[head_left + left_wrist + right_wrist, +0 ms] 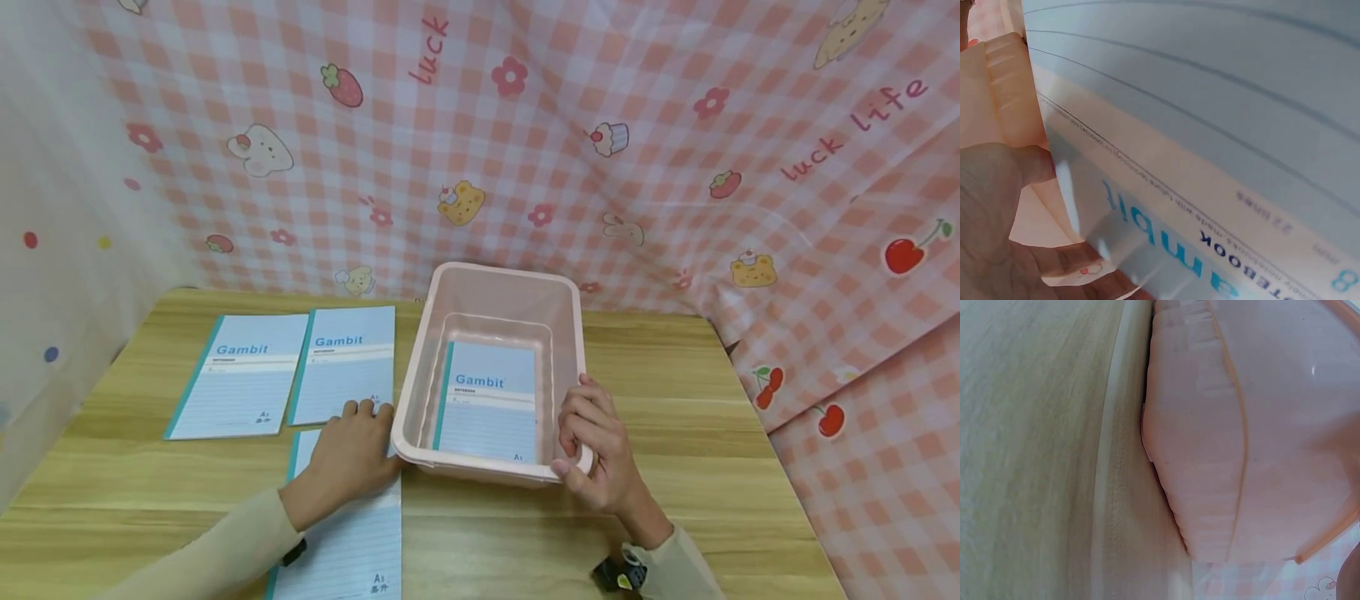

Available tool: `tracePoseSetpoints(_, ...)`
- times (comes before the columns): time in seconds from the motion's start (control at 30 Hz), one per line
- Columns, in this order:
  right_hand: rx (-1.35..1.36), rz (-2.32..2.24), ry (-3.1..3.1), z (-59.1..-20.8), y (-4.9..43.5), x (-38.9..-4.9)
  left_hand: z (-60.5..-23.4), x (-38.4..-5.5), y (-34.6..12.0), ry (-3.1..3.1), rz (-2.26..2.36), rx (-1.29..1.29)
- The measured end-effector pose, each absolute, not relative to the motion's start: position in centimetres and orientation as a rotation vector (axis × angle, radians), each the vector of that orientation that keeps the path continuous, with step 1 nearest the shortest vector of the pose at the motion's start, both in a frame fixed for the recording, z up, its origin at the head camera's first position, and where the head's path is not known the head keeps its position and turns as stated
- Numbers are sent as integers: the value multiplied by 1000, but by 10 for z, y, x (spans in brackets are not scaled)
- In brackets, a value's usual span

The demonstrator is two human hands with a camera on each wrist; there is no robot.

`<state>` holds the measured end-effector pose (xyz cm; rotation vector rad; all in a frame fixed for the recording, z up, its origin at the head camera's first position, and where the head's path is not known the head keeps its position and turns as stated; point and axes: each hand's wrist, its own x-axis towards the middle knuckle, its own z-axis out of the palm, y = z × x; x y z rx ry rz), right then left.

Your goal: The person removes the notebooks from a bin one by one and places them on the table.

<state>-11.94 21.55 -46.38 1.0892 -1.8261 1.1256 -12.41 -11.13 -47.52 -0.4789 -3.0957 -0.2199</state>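
Note:
My left hand [352, 454] grips the upper right corner of a pale blue "Gambit" notebook [345, 542] at the table's front. In the left wrist view, the thumb meets one edge of that notebook [1179, 137] while the other fingers reach the adjoining edge. A pink plastic bin [476, 467] stands right beside this hand. Its near right corner is held by my right hand [600, 450], with fingers over the rim and the thumb at the front. Inside the bin lies another matching notebook [487, 417]. The right wrist view shows the bin's outer wall [1204, 437] close up.
Two more matching notebooks, one at the far left [236, 383] and one nearer the bin [345, 375], lie flat side by side on the wooden table [690, 417]. A pink checked curtain [525, 167] hangs behind the table and along its right side.

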Motion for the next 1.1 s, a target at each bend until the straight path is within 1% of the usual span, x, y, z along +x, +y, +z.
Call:
tracePoseSetpoints(0.33,1079,1124,-1841,-466,218,-120,-469,-131,-119,-2871,-255,-499)
tracePoseSetpoints(0.63,1085,1114,-1831,-465,218,-119,-448,-155,-128,-2846,-330,-510)
tracePoseSetpoints(0.93,1085,1118,-1826,-465,219,-119,-417,-176,-123,-2828,-340,-515)
tracePoseSetpoints(1.1,1096,1113,-1827,-464,218,-120,-404,-187,-122,-2897,-327,-434)
